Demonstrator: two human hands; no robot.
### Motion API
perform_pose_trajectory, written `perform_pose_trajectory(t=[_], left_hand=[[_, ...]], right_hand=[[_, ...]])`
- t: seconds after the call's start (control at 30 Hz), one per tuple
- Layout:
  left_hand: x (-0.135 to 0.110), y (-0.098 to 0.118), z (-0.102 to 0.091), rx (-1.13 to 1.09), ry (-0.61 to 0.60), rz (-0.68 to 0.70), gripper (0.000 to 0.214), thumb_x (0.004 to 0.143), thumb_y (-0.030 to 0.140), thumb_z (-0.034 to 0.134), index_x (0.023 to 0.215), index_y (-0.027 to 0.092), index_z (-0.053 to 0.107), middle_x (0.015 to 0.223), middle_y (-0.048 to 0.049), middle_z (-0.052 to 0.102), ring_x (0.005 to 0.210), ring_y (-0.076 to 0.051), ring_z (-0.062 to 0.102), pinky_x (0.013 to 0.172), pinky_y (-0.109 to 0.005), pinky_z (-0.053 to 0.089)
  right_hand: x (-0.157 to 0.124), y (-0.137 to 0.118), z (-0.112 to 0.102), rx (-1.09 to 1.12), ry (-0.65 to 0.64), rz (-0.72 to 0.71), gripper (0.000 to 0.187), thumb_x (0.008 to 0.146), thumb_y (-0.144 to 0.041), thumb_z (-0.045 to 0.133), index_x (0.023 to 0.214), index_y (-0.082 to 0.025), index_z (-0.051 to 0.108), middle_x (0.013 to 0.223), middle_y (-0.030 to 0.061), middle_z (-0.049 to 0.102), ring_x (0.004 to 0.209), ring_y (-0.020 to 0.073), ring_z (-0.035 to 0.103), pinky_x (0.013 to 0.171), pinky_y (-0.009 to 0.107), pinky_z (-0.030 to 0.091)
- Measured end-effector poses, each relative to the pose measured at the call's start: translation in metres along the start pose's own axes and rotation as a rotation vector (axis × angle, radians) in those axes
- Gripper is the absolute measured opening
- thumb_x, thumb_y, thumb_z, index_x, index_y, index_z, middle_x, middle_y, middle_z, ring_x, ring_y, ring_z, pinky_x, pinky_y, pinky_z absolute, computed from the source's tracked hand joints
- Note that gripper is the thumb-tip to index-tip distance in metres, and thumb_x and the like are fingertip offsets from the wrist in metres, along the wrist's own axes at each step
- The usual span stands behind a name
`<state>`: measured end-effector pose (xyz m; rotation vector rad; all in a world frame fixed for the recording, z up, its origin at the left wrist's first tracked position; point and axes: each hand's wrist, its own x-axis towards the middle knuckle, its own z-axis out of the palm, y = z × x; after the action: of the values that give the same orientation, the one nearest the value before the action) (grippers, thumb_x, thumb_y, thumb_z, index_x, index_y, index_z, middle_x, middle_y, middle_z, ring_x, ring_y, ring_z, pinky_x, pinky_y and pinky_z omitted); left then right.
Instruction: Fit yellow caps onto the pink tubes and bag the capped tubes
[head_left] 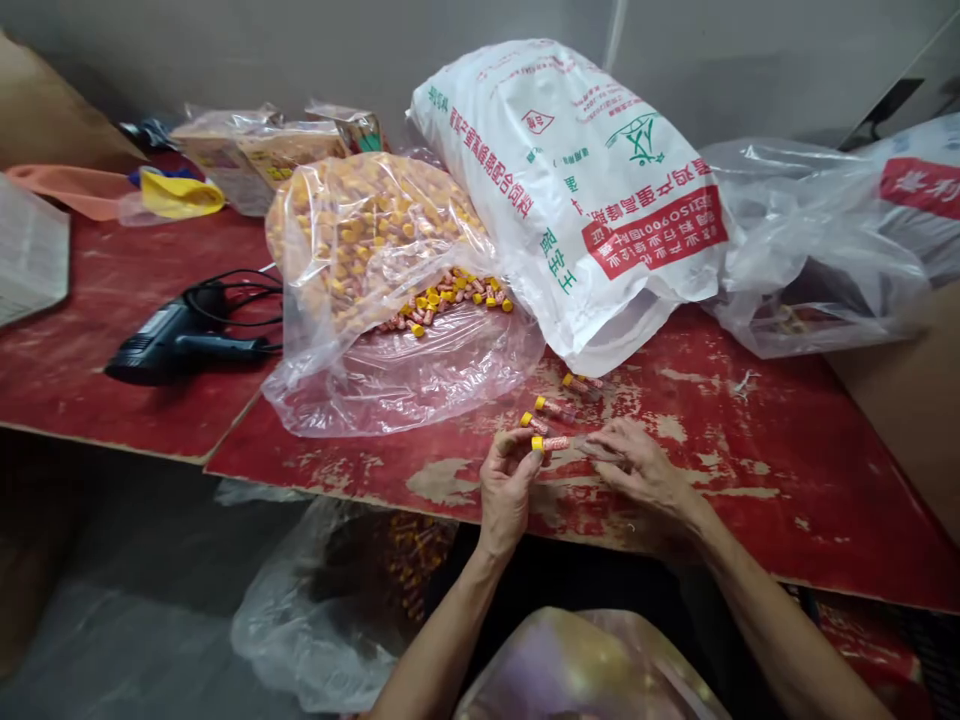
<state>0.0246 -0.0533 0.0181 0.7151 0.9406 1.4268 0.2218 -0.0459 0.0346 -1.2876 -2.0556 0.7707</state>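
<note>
My left hand pinches a small pink tube with a yellow cap at its capped end, just above the worn red table. My right hand is curled at the tube's other end, fingers closed on a thin clear sleeve or wrapper that I cannot make out well. A few more yellow-capped tubes lie loose on the table just beyond my fingers. A clear plastic bag stuffed with the same tubes lies open further back, with several spilling at its mouth.
A large white printed sack leans behind the loose tubes. Crumpled clear bags lie at the right. A black heat gun with cord rests on the left board. Another clear bag with tubes hangs below the table edge.
</note>
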Motion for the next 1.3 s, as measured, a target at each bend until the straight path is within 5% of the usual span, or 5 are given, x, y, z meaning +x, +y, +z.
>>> perform_pose_trajectory(t=[0.17,0.4,0.77,1.13,1.3], left_hand=[[-0.007,0.001,-0.006,0.051,0.003,-0.019,0.025,0.069,0.028,0.075,0.09,0.018,0.065,0.081,0.0002,0.066,0.072,-0.011,0.062,0.073,-0.024,0.05],[-0.013,-0.005,-0.01,-0.036,0.008,-0.107,0.028,0.067,0.029,0.077,0.089,0.017,0.064,0.084,-0.0009,0.067,0.073,-0.012,0.063,0.07,-0.025,0.051],[-0.031,-0.022,-0.007,0.12,0.025,-0.106,0.021,0.076,0.03,0.067,0.093,0.018,0.072,0.093,-0.0043,0.07,0.088,-0.017,0.063,0.086,-0.03,0.047],[-0.036,-0.032,0.0,0.231,-0.024,-0.069,0.022,0.078,0.019,0.056,0.095,0.019,0.071,0.097,-0.0053,0.071,0.093,-0.019,0.064,0.09,-0.034,0.048],[-0.035,-0.041,0.001,0.276,-0.166,-0.102,0.028,0.079,0.016,0.052,0.1,0.02,0.07,0.096,-0.0057,0.071,0.094,-0.02,0.065,0.085,-0.033,0.051]], right_hand=[[-0.008,-0.008,0.0,0.011,-0.004,-0.042,0.025,0.085,-0.028,0.057,0.109,-0.026,0.064,0.092,0.0056,0.055,0.088,0.0196,0.051,0.079,0.034,0.045],[-0.026,-0.002,0.022,0.604,0.317,0.322,0.026,0.077,-0.036,0.068,0.097,-0.023,0.056,0.091,0.0022,0.06,0.077,0.0165,0.059,0.069,0.029,0.05],[-0.015,-0.027,0.042,0.053,0.107,0.024,0.021,0.088,-0.028,0.051,0.107,-0.022,0.058,0.102,0.0076,0.063,0.094,0.0201,0.06,0.081,0.033,0.05],[-0.026,-0.025,0.059,-0.118,0.181,0.017,0.019,0.092,-0.029,0.047,0.103,-0.021,0.059,0.093,0.0081,0.065,0.085,0.0202,0.062,0.074,0.033,0.051],[-0.015,-0.019,0.034,-0.15,-0.021,0.082,0.018,0.092,-0.03,0.045,0.094,-0.021,0.061,0.086,0.0049,0.065,0.076,0.0181,0.061,0.068,0.029,0.047]])
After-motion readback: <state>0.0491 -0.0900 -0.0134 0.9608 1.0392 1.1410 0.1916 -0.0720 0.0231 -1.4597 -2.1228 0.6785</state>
